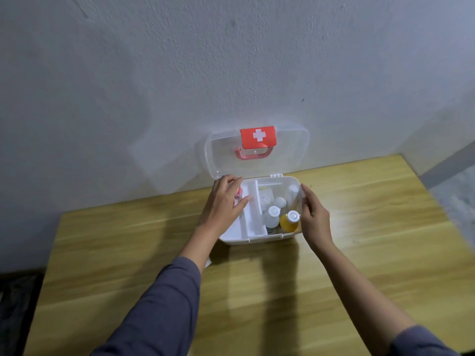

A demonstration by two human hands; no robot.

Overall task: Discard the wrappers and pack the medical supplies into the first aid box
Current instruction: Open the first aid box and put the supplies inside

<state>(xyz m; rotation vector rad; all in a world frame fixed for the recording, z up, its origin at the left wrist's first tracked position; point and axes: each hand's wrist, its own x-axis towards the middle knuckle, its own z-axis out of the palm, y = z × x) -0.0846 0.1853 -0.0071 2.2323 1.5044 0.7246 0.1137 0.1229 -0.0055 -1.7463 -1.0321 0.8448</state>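
The white first aid box (pixel 257 238) stands open at the table's far edge, its clear lid (pixel 285 152) with a red cross latch leaning on the wall. Inside, a white tray (pixel 253 214) fills the left part. To its right stand a yellow bottle (pixel 289 223) and clear white-capped bottles (pixel 273 215). My left hand (pixel 223 204) rests over the tray's left compartment, fingers on a small red-and-white item (pixel 239 195) that is mostly hidden. My right hand (pixel 314 218) touches the box's right rim, fingers curled beside the yellow bottle.
The wooden table (pixel 359 253) stretches around the box, with the grey wall right behind it. A small white scrap (pixel 208 263) peeks out beside my left forearm. Dark floor shows at the left, lighter floor at the right.
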